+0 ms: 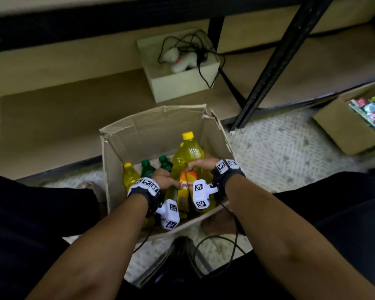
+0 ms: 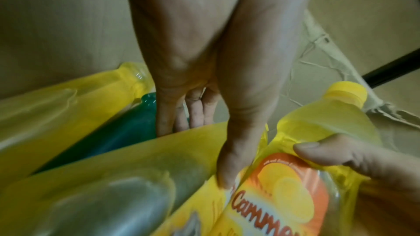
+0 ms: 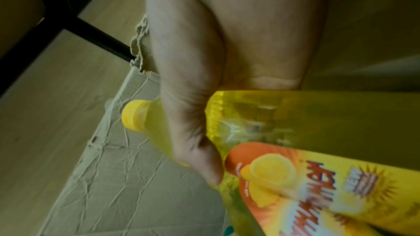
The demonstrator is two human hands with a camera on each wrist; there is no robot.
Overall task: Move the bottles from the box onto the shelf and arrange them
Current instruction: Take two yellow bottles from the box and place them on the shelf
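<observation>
An open cardboard box stands on the floor in front of me. Two large yellow bottles with orange-and-yellow labels lean side by side in it. My left hand grips the left bottle, thumb pressed into the seam between the two. My right hand grips the right bottle just below its shoulder, thumb at the label's top edge; its yellow cap points at the far wall. A small yellow bottle and two green bottles stand at the left.
The low beige shelf board lies behind the box, with a black upright to the right. A small box holding a white plush toy and cables sits on it. Another carton of colourful packets is at right. Cables trail near my feet.
</observation>
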